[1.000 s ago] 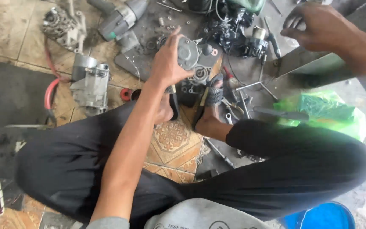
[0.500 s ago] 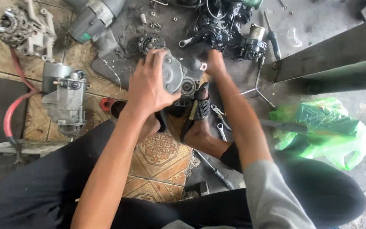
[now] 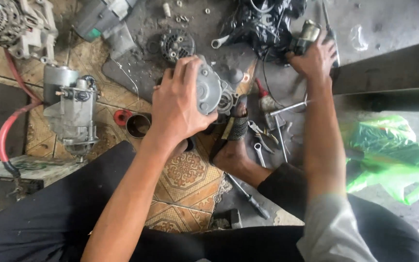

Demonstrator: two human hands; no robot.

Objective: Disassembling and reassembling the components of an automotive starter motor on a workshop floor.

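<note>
On floor: L hand [image 3: 179,104] gripping starter housing [image 3: 213,91]

Wrenches [image 3: 267,138] and a starter motor [image 3: 71,109] crowd the floor; bare concrete [image 3: 394,22] lies open top right.

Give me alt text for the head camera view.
A seated person's left hand grips a grey motor housing on the floor, while the right hand reaches to a small cylindrical part. Wrenches lie between.

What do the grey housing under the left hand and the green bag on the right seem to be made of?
Grey housing: probably cast aluminium, going by its dull, matt silver surface and moulded ribs. Green bag: thin plastic film, glossy, translucent and crumpled.
</note>
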